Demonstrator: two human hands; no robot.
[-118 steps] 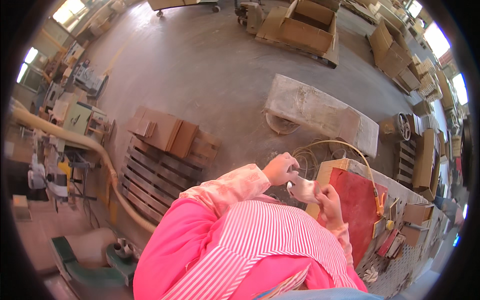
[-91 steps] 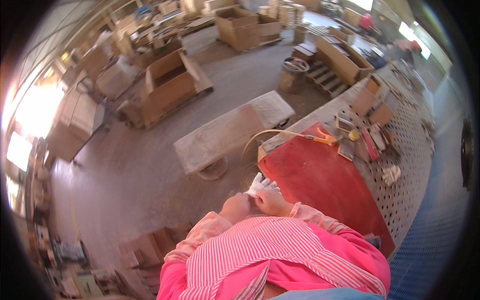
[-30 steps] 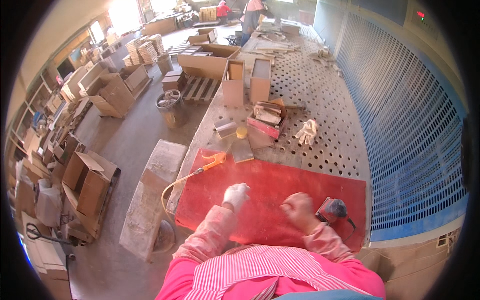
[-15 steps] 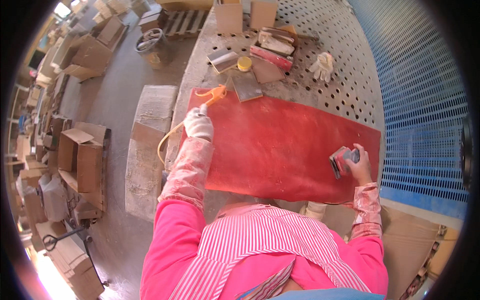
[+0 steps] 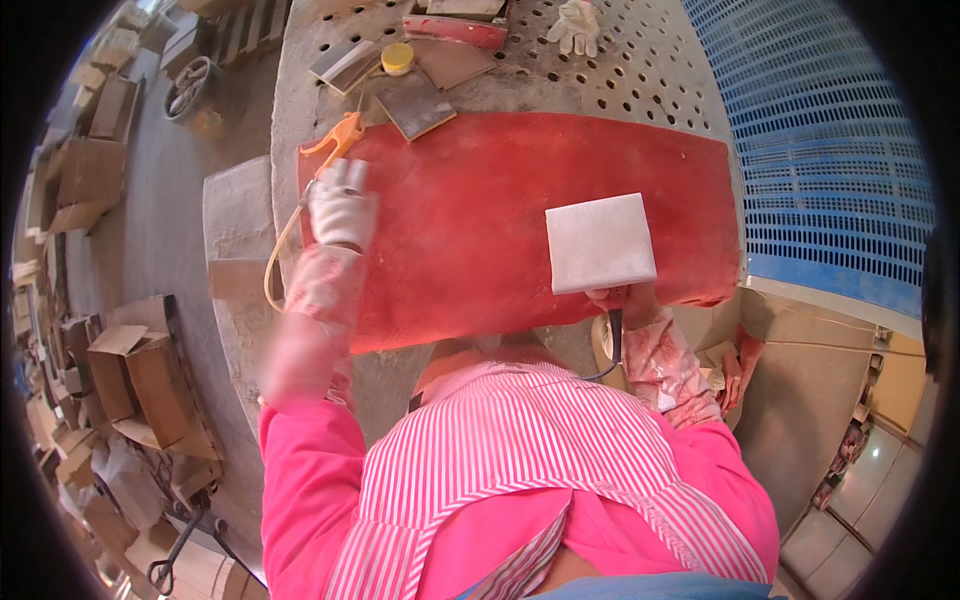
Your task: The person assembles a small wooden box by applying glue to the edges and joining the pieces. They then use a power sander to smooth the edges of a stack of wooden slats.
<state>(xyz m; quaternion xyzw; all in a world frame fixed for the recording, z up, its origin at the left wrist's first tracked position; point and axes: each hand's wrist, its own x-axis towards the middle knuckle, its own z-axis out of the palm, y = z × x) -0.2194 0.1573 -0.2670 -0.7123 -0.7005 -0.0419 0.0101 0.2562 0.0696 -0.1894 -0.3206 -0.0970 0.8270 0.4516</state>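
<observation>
My right hand (image 5: 632, 300) is raised above the red mat (image 5: 460, 220), mostly hidden beneath a corded palm sander (image 5: 602, 243). The sander's square white pad faces up, and a dark cord runs from below it toward my apron. Only some fingertips show under its near edge, bent around it. At the mat's left end, my left hand (image 5: 343, 205), in a white glove, has its fingers stretched out and holds nothing. Just beyond those fingers lies an orange blow gun (image 5: 342, 137) with a pale yellow hose (image 5: 276, 262).
Beyond the mat, on the perforated table (image 5: 650, 85), are a yellow round tin (image 5: 397, 58), several flat tiles (image 5: 415, 105), a red-sided box (image 5: 455, 31) and a glove (image 5: 575, 27). A blue slotted panel (image 5: 830, 180) stands at right. Cardboard boxes (image 5: 150, 385) are on the left.
My right hand has lifted the sander off the mat, drawn it nearer and turned its white pad up. My left hand has let go of the blow gun. The view has shifted.
</observation>
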